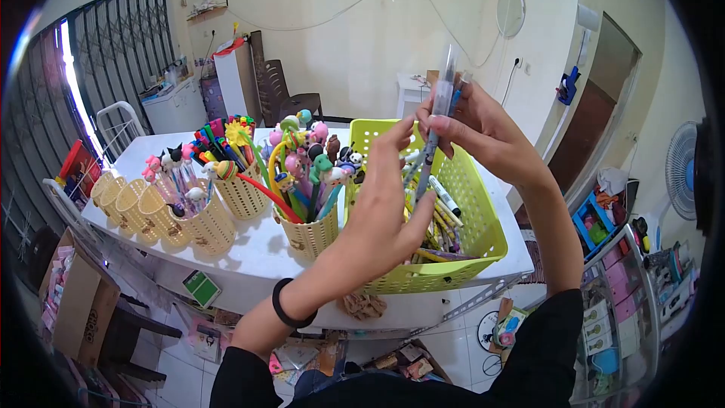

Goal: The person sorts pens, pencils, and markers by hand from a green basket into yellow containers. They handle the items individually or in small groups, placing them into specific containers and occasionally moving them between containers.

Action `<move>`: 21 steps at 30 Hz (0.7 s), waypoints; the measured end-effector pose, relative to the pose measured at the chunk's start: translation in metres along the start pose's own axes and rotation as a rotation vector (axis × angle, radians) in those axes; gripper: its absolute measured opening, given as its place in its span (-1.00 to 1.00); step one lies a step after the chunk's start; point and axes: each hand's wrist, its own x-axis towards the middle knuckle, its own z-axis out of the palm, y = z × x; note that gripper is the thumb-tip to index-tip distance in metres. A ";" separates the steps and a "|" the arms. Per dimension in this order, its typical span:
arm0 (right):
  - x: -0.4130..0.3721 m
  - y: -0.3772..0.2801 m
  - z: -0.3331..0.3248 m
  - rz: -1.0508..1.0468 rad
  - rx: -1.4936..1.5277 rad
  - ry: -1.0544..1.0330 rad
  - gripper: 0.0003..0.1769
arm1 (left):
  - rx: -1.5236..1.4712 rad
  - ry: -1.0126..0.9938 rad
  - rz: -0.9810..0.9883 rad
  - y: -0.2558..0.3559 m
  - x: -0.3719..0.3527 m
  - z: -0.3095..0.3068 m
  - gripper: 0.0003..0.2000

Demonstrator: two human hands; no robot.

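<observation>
Several pens (441, 102) with clear caps and grey barrels stand upright between my two hands, above a green basket (483, 219). My right hand (491, 132) is closed round their upper part, its thumb across them. The fingers of my left hand (385, 196) curl round the lower barrels, with a black band on the wrist. Yellow and white pens and markers (445, 208) lie in the basket below. Left of it, a cream cup (310, 234) holds pens with animal-shaped toppers (317, 162).
More cream cups line the white table (257, 257) at left; one holds colourful markers (226, 136), another animal-topped pens (177, 177). An open cardboard box (87, 310) is at lower left. Drawers (623, 295) and a fan (682, 170) stand at right.
</observation>
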 end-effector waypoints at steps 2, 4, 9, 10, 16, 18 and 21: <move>-0.002 -0.004 0.009 -0.074 0.135 -0.046 -0.67 | -0.114 -0.145 -0.099 -0.006 0.002 -0.001 -0.61; 0.000 -0.003 0.014 -0.100 0.055 -0.067 -0.63 | -0.396 -0.286 -0.298 -0.005 0.001 -0.001 -0.69; 0.019 -0.013 -0.003 -0.181 -0.279 0.189 -0.48 | -0.470 -0.373 -0.453 -0.003 0.003 -0.011 -0.83; 0.027 -0.011 -0.002 -0.317 -0.177 0.287 -0.54 | -0.520 -0.411 -0.500 -0.002 0.004 -0.011 -0.84; 0.018 -0.009 0.020 -0.118 -0.348 -0.335 -0.60 | -0.581 -0.400 -0.617 -0.001 -0.001 -0.013 -0.86; 0.019 -0.006 0.016 -0.140 -0.203 -0.253 -0.58 | -0.572 -0.331 -0.548 -0.003 -0.002 -0.012 -0.85; 0.026 0.004 0.000 -0.096 0.035 -0.105 -0.65 | -0.645 0.080 -0.399 0.007 -0.006 -0.016 -0.85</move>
